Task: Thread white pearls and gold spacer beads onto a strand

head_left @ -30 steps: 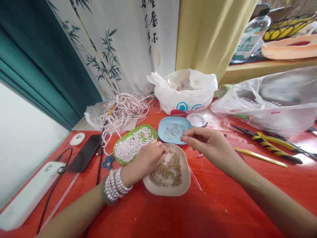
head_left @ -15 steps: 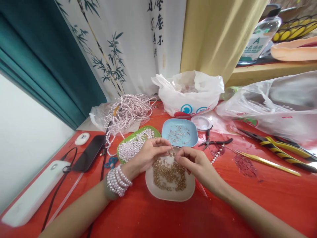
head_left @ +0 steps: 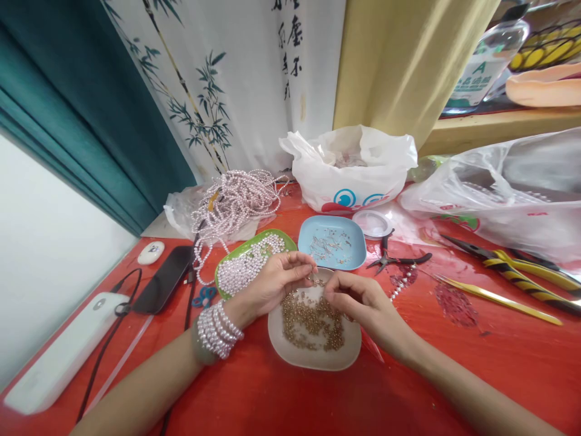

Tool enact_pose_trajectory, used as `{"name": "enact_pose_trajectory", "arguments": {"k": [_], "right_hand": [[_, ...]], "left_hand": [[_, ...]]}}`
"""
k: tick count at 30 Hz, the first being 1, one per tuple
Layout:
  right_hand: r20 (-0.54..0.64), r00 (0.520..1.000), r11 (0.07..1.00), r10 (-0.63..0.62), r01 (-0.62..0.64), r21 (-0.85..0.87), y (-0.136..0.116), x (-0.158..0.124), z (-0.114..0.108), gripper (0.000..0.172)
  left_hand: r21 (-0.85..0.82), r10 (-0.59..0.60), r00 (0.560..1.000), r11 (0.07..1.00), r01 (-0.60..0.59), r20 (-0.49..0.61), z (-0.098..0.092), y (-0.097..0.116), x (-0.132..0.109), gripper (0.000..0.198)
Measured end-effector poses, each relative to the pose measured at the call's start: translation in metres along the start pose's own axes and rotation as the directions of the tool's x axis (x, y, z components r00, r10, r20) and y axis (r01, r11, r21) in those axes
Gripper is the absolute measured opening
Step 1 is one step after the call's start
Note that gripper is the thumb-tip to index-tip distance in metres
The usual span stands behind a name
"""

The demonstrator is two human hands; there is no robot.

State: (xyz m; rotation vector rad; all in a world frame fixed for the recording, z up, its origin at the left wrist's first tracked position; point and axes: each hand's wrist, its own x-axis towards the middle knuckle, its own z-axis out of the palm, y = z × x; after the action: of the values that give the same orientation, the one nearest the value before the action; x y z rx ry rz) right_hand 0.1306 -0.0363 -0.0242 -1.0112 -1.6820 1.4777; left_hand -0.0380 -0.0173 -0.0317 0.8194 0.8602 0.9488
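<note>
Both of my hands are over the far side of a whitish dish (head_left: 313,362) that holds many small gold beads (head_left: 315,321). My left hand (head_left: 285,277) pinches thumb against fingers; a tiny gold piece (head_left: 316,281) shows by its fingertips. Facing it, my right hand (head_left: 358,295) is also closed in a pinch, and what its fingertips hold is too small to make out. Strands of pearly beads (head_left: 218,330) circle my left wrist. Behind my left hand, a green dish (head_left: 221,289) contains loose pale pearl beads (head_left: 247,266).
A blue dish (head_left: 308,224) holds thin metal pins. To the right lie small black pliers (head_left: 388,260), yellow tweezers (head_left: 499,300) and larger yellow-black pliers (head_left: 521,275). Bead strings (head_left: 240,200) and plastic bags (head_left: 351,175) stand behind. A phone (head_left: 164,280) and power bank (head_left: 66,351) lie left.
The view has shifted slightly, moving the right-hand objects a little rightward. My fingertips are slightly farther apart over the dish; both hands remain pinched.
</note>
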Motion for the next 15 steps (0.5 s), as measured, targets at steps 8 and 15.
{"name": "enact_pose_trajectory", "arguments": {"k": [8,15], "right_hand": [[-0.043,0.999,1.0,0.02,-0.02,0.0,0.0016,0.0,-0.0007,0.014],[-0.047,0.999,1.0,0.022,-0.022,0.002,0.0011,0.0001,-0.0012,0.014]], "left_hand": [[0.002,0.009,1.0,1.0,-0.009,-0.026,0.0006,0.0,0.0,0.015],[-0.021,0.004,1.0,1.0,-0.004,-0.018,-0.0023,-0.001,0.0014,0.015]]}}
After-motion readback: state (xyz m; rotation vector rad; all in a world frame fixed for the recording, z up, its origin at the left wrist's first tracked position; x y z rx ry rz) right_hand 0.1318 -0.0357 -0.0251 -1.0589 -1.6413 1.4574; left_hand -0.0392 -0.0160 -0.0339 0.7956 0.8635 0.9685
